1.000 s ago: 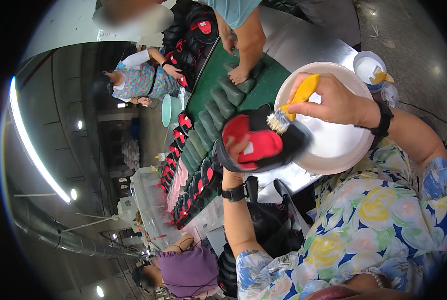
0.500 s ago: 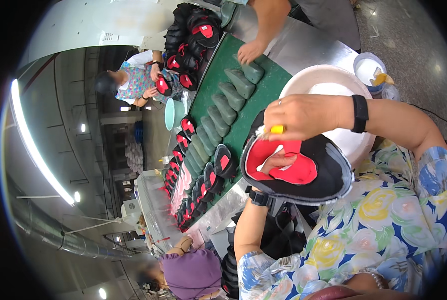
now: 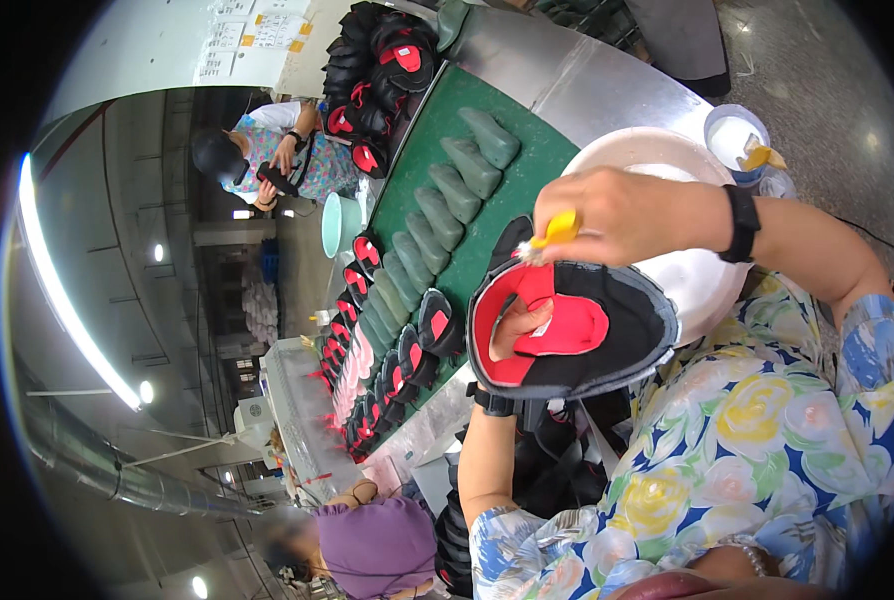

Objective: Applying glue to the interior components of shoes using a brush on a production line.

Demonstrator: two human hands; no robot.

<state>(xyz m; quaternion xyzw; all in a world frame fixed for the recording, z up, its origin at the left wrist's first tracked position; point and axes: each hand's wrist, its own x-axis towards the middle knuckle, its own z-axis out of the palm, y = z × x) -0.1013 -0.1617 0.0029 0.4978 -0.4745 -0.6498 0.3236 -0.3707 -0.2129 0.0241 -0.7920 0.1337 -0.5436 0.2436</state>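
A row of grey-green shoe lasts (image 3: 434, 217) lines the green conveyor surface (image 3: 527, 195) beside a white basin (image 3: 612, 148), which the right forearm partly blocks. Nearer, the left hand's (image 3: 520, 325) grip clasps a black-and-red shoe upper (image 3: 579, 322); the right hand's (image 3: 607, 215) grip pinches a yellow-handled brush (image 3: 561, 227) at its edge. Rim-brushing seems underway; continuing calls for steady turning, bristles clear of the lining.

Hands at work: one left hand (image 3: 517, 325), one right hand (image 3: 607, 215). Held: one black-and-red upper (image 3: 639, 340), one yellow-handled brush (image 3: 564, 226). Nearby: one wide white basin (image 3: 617, 148), one small bucket (image 3: 736, 110). In a row: at least seven grey-green lasts (image 3: 472, 168); pink lasts (image 3: 353, 375), too crowded to count from here. Co-workers (image 3: 377, 545) in plain sight: two.
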